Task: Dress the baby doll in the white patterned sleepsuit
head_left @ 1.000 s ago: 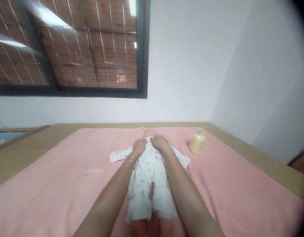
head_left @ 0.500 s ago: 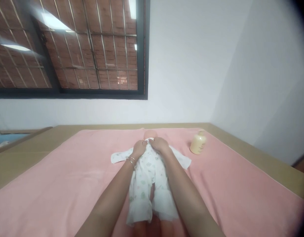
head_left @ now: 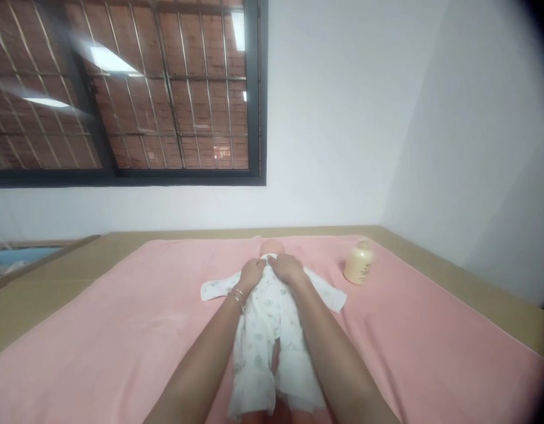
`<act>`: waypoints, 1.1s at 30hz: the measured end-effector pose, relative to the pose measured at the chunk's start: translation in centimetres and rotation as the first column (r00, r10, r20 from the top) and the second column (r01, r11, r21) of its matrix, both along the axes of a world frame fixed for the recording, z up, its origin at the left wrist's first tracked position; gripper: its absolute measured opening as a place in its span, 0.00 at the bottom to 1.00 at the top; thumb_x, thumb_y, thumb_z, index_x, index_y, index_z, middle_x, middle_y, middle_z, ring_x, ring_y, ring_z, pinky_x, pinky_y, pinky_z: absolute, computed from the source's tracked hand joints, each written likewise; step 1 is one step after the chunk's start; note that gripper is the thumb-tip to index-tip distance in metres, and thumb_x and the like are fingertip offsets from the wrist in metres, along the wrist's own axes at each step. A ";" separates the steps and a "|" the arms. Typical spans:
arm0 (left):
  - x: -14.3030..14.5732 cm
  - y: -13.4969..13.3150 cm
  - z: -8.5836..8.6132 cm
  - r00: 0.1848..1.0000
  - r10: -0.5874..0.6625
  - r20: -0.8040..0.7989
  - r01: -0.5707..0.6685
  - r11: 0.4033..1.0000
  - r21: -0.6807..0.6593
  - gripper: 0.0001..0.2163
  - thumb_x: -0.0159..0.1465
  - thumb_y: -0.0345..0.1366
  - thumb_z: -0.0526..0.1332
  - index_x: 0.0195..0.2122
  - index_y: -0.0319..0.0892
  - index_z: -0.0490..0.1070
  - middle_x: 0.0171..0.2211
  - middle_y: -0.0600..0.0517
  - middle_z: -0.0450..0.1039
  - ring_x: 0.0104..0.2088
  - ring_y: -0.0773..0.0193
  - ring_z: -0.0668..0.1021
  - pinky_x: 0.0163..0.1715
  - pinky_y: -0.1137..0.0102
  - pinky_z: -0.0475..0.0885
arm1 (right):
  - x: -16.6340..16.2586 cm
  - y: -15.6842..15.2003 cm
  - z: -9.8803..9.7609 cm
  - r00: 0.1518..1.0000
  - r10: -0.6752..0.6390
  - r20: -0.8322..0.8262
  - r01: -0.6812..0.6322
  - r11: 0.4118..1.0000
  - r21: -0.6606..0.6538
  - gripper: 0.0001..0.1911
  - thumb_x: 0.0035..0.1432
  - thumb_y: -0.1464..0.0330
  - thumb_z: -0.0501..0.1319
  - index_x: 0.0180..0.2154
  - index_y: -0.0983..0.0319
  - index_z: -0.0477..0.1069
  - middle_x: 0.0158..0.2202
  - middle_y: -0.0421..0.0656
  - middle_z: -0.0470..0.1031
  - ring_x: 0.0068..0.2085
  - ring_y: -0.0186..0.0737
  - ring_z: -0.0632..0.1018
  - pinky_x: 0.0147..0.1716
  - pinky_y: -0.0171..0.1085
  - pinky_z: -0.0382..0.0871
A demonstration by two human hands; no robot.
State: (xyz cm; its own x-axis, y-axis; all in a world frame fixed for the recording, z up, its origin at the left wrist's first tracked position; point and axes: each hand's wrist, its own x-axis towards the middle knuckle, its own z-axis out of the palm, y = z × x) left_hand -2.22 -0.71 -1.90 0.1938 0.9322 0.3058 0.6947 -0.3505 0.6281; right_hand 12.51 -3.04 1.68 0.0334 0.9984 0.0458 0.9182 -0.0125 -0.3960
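A baby doll (head_left: pixel 272 246) lies on its back, its smooth head farthest from me and partly hidden by my hands. It wears a white patterned baby romper (head_left: pixel 267 306) with both sleeves spread out and the legs toward me. At the left of the collar, my left hand (head_left: pixel 253 273), with bracelets on the wrist, has its fingers closed on the cloth. My right hand (head_left: pixel 287 268) pinches the collar on the other side, its thumb close to my left fingers. Exactly how the fingertips grip is too small to see.
Beneath the doll a pink blanket (head_left: pixel 135 318) covers a tan padded surface (head_left: pixel 64 268). A pale yellow bottle (head_left: pixel 358 265) stands to the right of the doll. Behind are a white wall (head_left: pixel 334 129) and a barred window (head_left: pixel 179 94).
Everything sits slightly lower in the view, as the camera has tilted a little. Both hands remain at the romper's collar, with hardly any movement.
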 end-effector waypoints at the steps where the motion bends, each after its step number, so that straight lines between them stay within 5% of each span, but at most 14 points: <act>1: 0.0 0.1 -0.1 1.000 0.004 -0.004 -0.004 1.000 0.016 0.20 0.65 0.42 0.46 0.26 0.39 0.73 0.29 0.46 0.75 0.31 0.62 0.74 0.33 0.71 0.63 | 0.1 0.1 -0.2 1.000 -0.017 -0.007 0.017 1.000 -0.017 0.36 0.62 0.47 0.38 0.51 0.64 0.70 0.51 0.54 0.71 0.53 0.56 0.69 0.50 0.50 0.59; 6: 0.0 0.3 -0.4 1.000 0.021 0.001 -0.021 0.997 0.074 0.18 0.64 0.41 0.47 0.27 0.39 0.73 0.33 0.46 0.76 0.35 0.62 0.74 0.37 0.71 0.64 | 1.1 0.9 -0.7 0.997 -0.009 -0.072 0.000 0.994 -0.113 0.35 0.63 0.49 0.35 0.54 0.62 0.67 0.55 0.52 0.68 0.55 0.54 0.69 0.51 0.49 0.60; 15: 0.0 0.2 0.1 0.999 0.022 -0.038 -0.022 1.000 0.000 0.19 0.66 0.39 0.45 0.27 0.38 0.72 0.31 0.46 0.76 0.33 0.61 0.74 0.35 0.71 0.64 | 0.3 0.4 0.4 0.994 0.079 -0.075 -0.078 0.997 0.018 0.34 0.64 0.50 0.36 0.49 0.62 0.71 0.51 0.51 0.71 0.51 0.53 0.71 0.48 0.47 0.62; 33: 0.0 -0.2 0.3 1.000 0.002 -0.003 -0.002 1.000 -0.015 0.20 0.66 0.43 0.46 0.39 0.38 0.76 0.42 0.43 0.76 0.44 0.57 0.75 0.45 0.68 0.65 | 0.9 0.7 -0.2 0.997 0.042 -0.063 -0.044 0.999 -0.029 0.34 0.64 0.50 0.36 0.51 0.63 0.70 0.51 0.52 0.72 0.51 0.52 0.71 0.49 0.46 0.62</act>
